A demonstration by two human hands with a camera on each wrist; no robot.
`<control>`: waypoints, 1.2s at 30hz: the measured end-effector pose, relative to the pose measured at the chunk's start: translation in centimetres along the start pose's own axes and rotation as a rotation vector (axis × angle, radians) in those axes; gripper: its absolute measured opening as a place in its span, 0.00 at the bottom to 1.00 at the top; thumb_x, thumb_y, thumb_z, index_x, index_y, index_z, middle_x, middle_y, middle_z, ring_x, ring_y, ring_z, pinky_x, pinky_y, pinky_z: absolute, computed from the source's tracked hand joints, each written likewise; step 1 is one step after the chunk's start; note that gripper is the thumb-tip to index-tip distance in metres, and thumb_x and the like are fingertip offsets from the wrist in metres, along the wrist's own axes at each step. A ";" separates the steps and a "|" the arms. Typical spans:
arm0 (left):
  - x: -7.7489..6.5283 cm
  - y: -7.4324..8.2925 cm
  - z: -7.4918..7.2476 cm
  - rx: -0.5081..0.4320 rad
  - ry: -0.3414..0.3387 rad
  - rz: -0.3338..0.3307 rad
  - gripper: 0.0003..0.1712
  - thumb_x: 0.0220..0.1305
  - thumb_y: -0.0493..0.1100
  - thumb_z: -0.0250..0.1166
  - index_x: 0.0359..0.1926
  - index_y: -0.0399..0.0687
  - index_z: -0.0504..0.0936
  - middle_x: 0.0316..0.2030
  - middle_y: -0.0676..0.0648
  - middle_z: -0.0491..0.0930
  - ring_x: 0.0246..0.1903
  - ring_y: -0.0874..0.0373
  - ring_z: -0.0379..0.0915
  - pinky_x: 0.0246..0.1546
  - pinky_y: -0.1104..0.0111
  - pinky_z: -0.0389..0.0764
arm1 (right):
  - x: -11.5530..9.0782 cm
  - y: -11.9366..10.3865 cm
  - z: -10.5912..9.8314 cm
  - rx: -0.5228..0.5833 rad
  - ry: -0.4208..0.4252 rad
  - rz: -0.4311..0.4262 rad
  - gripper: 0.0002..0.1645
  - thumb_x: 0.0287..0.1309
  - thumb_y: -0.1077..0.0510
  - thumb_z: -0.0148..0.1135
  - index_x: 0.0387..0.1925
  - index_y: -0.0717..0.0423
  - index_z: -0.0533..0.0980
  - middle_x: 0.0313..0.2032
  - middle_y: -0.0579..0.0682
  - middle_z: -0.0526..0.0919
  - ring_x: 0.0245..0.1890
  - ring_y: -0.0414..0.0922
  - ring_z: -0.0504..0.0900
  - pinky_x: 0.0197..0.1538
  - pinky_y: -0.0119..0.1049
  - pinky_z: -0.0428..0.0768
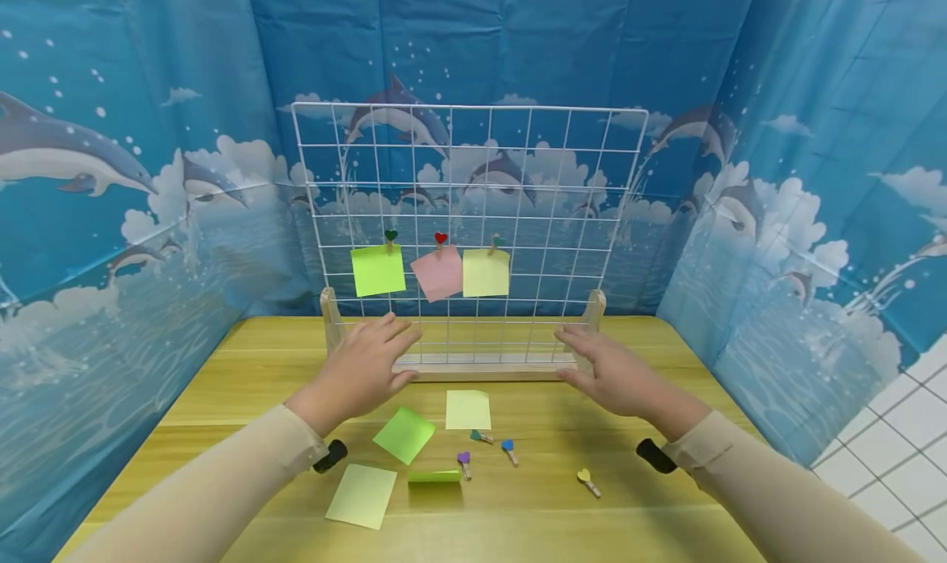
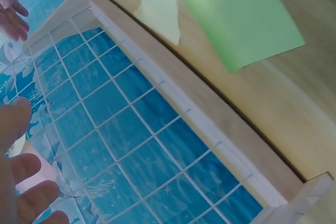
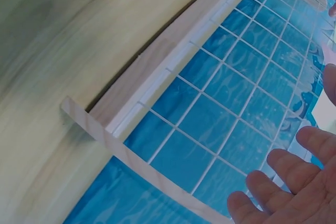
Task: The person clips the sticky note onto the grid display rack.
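Observation:
A white wire grid [image 1: 551, 242] stands upright in a wooden base [image 1: 488, 376]. My left hand [image 1: 366, 370] is held before its lower left part, fingers extended, nothing in it. Across from it, my right hand [image 1: 617, 374] is held at the lower right, also bare, with fingers spread in the right wrist view [image 3: 291, 187]. Pegged to the grid are a green sticky note [image 1: 378, 271], a pink sticky note [image 1: 438, 275] and a pale yellow one [image 1: 486, 274]. Heart-topped clips hold them: dark green [image 1: 390, 236], red [image 1: 441, 238] and teal [image 1: 496, 241].
On the wooden table [image 1: 259, 366] lie loose sticky notes: pale yellow [image 1: 468, 410], green [image 1: 404, 436], another pale yellow [image 1: 362, 497] and a folded green one [image 1: 434, 477]. Small clips lie nearby: teal [image 1: 481, 437], blue [image 1: 509, 452], purple [image 1: 464, 464], yellow [image 1: 588, 482]. Dolphin-print curtains [image 1: 459, 37] surround the table.

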State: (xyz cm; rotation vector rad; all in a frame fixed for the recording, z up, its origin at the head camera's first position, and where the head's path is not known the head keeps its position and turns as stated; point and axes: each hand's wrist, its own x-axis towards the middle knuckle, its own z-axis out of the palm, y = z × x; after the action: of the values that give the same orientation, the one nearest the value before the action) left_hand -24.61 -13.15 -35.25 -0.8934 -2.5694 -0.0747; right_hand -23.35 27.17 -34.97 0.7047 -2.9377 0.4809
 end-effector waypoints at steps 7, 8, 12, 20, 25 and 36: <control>-1.0 -0.2 0.7 0.000 -0.020 -0.007 0.36 0.70 0.60 0.69 0.71 0.47 0.77 0.71 0.40 0.76 0.74 0.36 0.68 0.73 0.42 0.70 | -0.8 0.5 0.7 0.021 -0.010 0.010 0.44 0.76 0.40 0.60 0.82 0.52 0.59 0.82 0.63 0.55 0.80 0.69 0.57 0.74 0.71 0.64; -1.1 -0.2 0.7 -0.005 -0.032 -0.014 0.36 0.70 0.60 0.69 0.72 0.47 0.77 0.72 0.41 0.75 0.74 0.36 0.67 0.73 0.42 0.69 | -0.9 0.6 0.9 0.024 -0.014 0.015 0.44 0.76 0.40 0.60 0.82 0.52 0.59 0.82 0.63 0.55 0.80 0.69 0.56 0.74 0.71 0.64; -1.7 -0.3 1.0 -0.018 -0.068 -0.034 0.38 0.70 0.62 0.69 0.73 0.47 0.76 0.72 0.40 0.74 0.75 0.35 0.66 0.73 0.41 0.68 | -1.2 0.9 1.3 0.024 -0.013 0.012 0.43 0.75 0.42 0.61 0.82 0.52 0.60 0.82 0.63 0.55 0.80 0.69 0.57 0.73 0.70 0.66; -2.5 -0.2 1.7 -0.039 -0.132 -0.066 0.41 0.70 0.64 0.68 0.74 0.47 0.74 0.74 0.40 0.72 0.75 0.35 0.64 0.75 0.40 0.65 | -1.9 1.0 1.9 0.016 -0.008 0.007 0.43 0.75 0.40 0.61 0.81 0.53 0.62 0.81 0.63 0.57 0.79 0.69 0.58 0.72 0.70 0.67; -2.8 0.0 2.4 -0.075 -0.196 -0.085 0.41 0.70 0.64 0.67 0.75 0.47 0.73 0.74 0.40 0.72 0.76 0.35 0.63 0.76 0.39 0.63 | -2.4 1.0 2.1 0.038 -0.047 0.027 0.42 0.75 0.39 0.60 0.81 0.51 0.62 0.81 0.63 0.59 0.78 0.69 0.62 0.71 0.69 0.69; -3.4 0.3 3.9 -0.118 -0.256 -0.096 0.40 0.70 0.61 0.69 0.74 0.45 0.74 0.72 0.40 0.74 0.76 0.35 0.64 0.76 0.39 0.61 | -3.4 1.6 3.3 0.069 -0.132 0.013 0.39 0.74 0.42 0.63 0.79 0.50 0.66 0.78 0.63 0.66 0.75 0.66 0.69 0.71 0.66 0.71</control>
State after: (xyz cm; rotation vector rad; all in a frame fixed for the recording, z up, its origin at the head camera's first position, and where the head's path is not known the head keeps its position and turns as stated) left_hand -23.49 -14.18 -40.17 -0.8703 -2.8719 -0.1498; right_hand -21.07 28.93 -39.04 0.7537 -3.0627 0.5599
